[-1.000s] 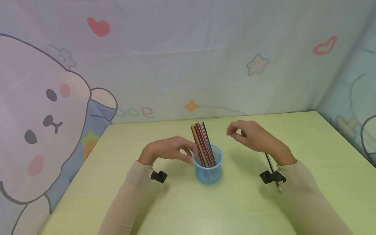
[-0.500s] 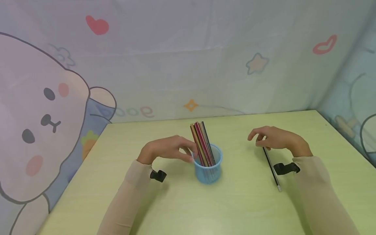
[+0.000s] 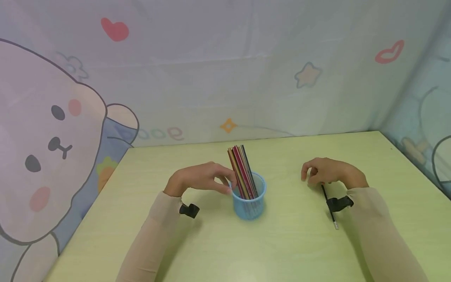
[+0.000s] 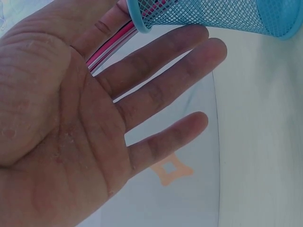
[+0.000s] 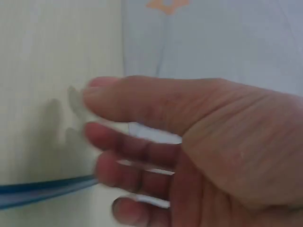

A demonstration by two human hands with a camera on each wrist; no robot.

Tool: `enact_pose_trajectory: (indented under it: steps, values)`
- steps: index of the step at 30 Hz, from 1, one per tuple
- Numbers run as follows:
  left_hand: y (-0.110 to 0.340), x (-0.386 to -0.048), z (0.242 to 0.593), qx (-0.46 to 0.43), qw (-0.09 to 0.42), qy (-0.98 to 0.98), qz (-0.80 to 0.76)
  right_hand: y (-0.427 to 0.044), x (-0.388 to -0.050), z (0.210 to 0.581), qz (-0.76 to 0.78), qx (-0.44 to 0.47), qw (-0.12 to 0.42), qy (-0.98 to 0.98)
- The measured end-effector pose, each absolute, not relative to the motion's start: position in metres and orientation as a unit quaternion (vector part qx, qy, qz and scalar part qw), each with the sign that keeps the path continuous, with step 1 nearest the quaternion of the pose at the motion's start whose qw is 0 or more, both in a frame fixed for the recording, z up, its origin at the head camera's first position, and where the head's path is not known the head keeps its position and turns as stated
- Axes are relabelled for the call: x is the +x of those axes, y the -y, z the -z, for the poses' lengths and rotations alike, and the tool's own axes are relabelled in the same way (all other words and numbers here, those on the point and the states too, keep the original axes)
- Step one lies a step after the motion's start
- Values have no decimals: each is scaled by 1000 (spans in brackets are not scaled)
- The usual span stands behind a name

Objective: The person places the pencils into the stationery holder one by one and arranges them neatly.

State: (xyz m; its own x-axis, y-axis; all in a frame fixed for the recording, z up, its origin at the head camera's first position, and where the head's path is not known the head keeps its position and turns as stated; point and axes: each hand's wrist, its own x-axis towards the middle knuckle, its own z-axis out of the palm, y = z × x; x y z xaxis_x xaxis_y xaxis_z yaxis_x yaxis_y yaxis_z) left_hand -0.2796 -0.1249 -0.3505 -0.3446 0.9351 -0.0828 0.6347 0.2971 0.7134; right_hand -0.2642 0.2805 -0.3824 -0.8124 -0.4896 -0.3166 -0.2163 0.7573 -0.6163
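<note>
A blue mesh pencil cup [image 3: 248, 209] stands on the table, with several coloured pencils [image 3: 242, 168] leaning left inside it. At its left rim, my left hand [image 3: 202, 178] pinches the edge between thumb and index finger. The left wrist view shows the other fingers extended below the mesh cup [image 4: 213, 14]. To the right, my right hand [image 3: 327, 171] hovers low over a dark pencil [image 3: 332, 215] with a pale end, lying on the table. In the right wrist view its fingers are loosely bent, near the pencil [image 5: 42, 190], with nothing gripped between them.
The light yellow-green table [image 3: 211, 250] ends at a cloth backdrop [image 3: 197, 78] printed with a bear and hearts. Another cloth hangs along the right side. Black wrist cameras [image 3: 189, 210] sit below both wrists.
My right hand has moved right and down from beside the cup, and is now low over the lying pencil. My left hand keeps its place at the cup's rim.
</note>
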Motion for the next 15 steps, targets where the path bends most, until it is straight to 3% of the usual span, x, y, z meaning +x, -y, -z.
enact_pose_trajectory:
  steps: [4,10,15]
  values:
    - [124,-280,348,520,253,-761,-294,-283,-262,376,267,-177,192,-927]
    - [124,-281,348,524,251,-759,-293,-294,-261,379,293,-125,276,-907]
    - [125,-280,349,519,252,-764,-289,-290,-263,387,297,-126,281,-904]
